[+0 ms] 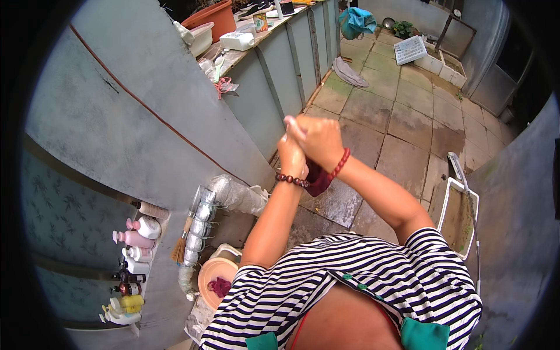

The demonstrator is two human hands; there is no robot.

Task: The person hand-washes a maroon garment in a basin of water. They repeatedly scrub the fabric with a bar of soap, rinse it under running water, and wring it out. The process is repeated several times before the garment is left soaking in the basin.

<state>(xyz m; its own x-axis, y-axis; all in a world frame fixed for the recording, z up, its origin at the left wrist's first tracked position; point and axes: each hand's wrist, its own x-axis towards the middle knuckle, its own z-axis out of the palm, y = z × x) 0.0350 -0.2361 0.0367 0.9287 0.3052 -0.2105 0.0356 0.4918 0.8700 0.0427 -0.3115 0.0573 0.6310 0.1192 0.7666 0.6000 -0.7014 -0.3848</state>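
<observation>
In front of my chest both hands are closed and pressed together around a dark red cloth, which hangs bunched below them. My left hand, with a dark beaded bracelet above it, grips from the left. My right hand, wearing a red beaded bracelet, is clenched against it a little higher. Most of the cloth is hidden inside the fists. Wet, shiny paving lies beneath. To the lower left, an orange basin holds another crumpled dark red cloth.
A foil-wrapped pipe and a brush stand at the left wall, beside a shelf of several bottles. A ledge with tubs and a white jug runs along the far left. At right is a white planter trough; a grey rag lies farther off.
</observation>
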